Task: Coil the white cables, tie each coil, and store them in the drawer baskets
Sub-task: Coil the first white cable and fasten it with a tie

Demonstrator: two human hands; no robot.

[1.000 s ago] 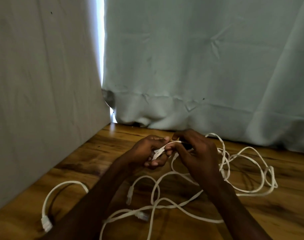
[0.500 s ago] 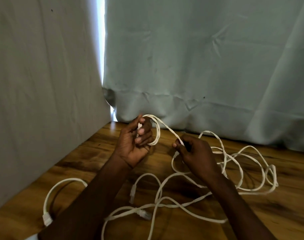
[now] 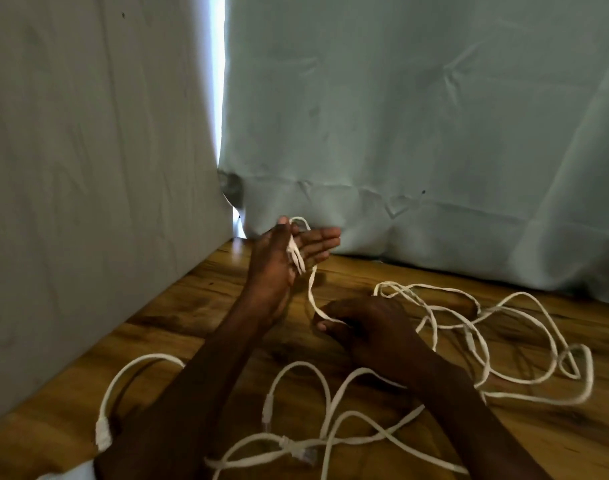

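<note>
Left hand (image 3: 289, 258): raised, fingers straight and spread flat; cable end pinned by the thumb against the palm, a small loop showing over the top of the hand. Right hand (image 3: 368, 327): low, just above the counter (image 3: 199, 306), grip narrow, pinching the same strand between thumb and fingers. White cable (image 3: 311, 289): one short run hangs between the two hands; remainder lies in loose tangled loops on the wooden counter, right of and in front of the hands. Connector plug (image 3: 102, 434): near left edge. Curtain (image 3: 417, 133): pale, behind.
</note>
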